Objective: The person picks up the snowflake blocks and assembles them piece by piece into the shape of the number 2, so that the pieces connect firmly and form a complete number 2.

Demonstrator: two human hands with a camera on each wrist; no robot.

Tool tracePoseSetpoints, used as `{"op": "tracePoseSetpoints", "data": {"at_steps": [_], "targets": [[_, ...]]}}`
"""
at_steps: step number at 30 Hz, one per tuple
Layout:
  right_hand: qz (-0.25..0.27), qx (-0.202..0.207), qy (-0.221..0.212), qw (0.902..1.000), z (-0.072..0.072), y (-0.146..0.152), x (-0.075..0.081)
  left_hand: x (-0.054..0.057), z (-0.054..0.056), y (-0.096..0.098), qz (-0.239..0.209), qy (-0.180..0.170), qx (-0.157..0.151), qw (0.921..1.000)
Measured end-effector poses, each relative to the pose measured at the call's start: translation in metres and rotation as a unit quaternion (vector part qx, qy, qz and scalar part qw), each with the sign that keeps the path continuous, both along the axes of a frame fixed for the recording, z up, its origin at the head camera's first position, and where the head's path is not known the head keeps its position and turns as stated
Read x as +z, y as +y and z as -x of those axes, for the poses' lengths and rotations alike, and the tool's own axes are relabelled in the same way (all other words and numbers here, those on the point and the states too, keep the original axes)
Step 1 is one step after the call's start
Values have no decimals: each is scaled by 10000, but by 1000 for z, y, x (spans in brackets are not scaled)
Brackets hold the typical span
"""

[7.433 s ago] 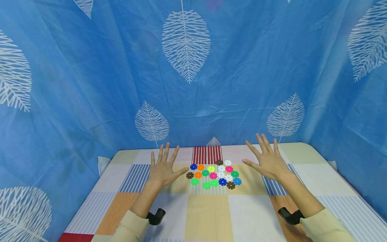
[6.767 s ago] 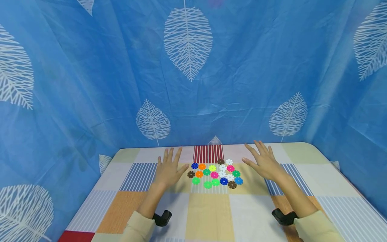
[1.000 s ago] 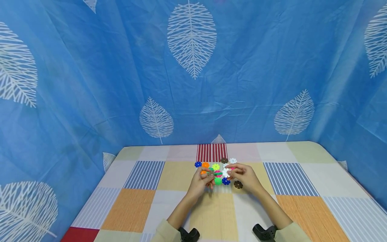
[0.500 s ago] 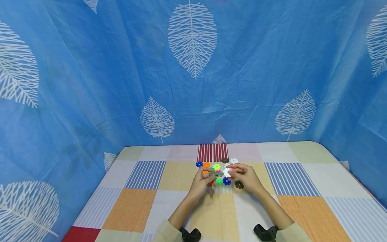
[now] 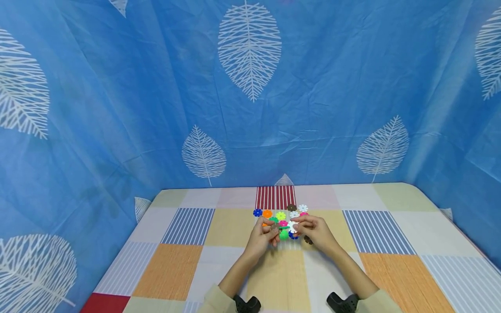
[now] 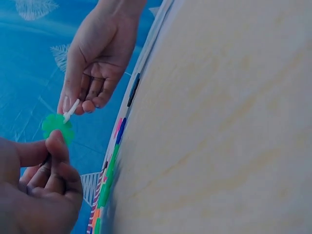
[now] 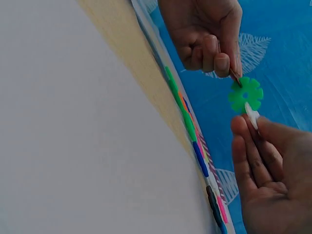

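Observation:
My left hand (image 5: 258, 238) pinches a brown notched plastic disc (image 7: 235, 74) between thumb and forefinger. A green notched disc (image 7: 246, 93) stands out from it, edge-on in the head view and face-on in both wrist views. My right hand (image 5: 320, 234) pinches a white notched disc (image 7: 252, 116), whose edge meets the green disc's rim; whether it sits in a slot I cannot tell. Both hands are raised over the near side of a group of loose discs. Most of the brown disc is hidden by the left fingers.
Loose notched discs lie on the patchwork tablecloth (image 5: 274, 269) behind the hands: blue (image 5: 257, 212), orange (image 5: 267, 213), yellow (image 5: 281, 215), pink (image 5: 282, 223), brown (image 5: 291, 208), white (image 5: 303, 208) and light green (image 5: 283, 235). A blue leaf-print curtain (image 5: 313, 87) closes off the back and sides.
Earlier both hands were spread and held nothing; now they hold discs close together. Over the last second the right hand has shifted slightly left, bringing the white disc against the green one.

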State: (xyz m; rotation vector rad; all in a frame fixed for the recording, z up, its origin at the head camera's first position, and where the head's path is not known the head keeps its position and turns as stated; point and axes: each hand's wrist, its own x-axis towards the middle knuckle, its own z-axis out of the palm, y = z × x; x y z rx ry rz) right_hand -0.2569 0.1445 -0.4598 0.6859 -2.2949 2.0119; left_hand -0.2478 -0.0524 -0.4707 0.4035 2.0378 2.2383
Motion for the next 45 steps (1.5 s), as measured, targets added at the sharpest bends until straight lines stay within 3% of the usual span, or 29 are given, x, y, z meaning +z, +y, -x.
{"op": "tracePoseSetpoints", "data": {"at_steps": [8, 12, 19, 26, 33, 37, 40, 45], "targets": [[22, -79, 43, 10000, 8, 1, -9, 3, 1, 0, 18, -69, -24, 10000], [-71, -234, 286, 9993, 3, -4, 4, 8, 2, -3, 39, -58, -77, 9999], [-283, -370, 558, 9974, -10, -13, 24, 17, 0, -9, 777, 3, 71, 9970], [-389, -304, 558, 9972, -11, -17, 22, 35, -12, -10, 856, 154, -305, 9957], [-434, -453, 419, 9971, -11, -18, 19, 33, -14, -11, 764, 395, -651, 9942], [-392, -550, 490, 9965, -2, -18, 9, 35, -12, -14, 886, 437, -506, 9938], [-454, -796, 585, 9941, 9, -21, -3, 35, -5, -23, 869, 481, -274, 9947], [-1272, -1264, 871, 9799, 19, -37, -9, 27, 15, -51, 661, 462, 410, 9959]]}}
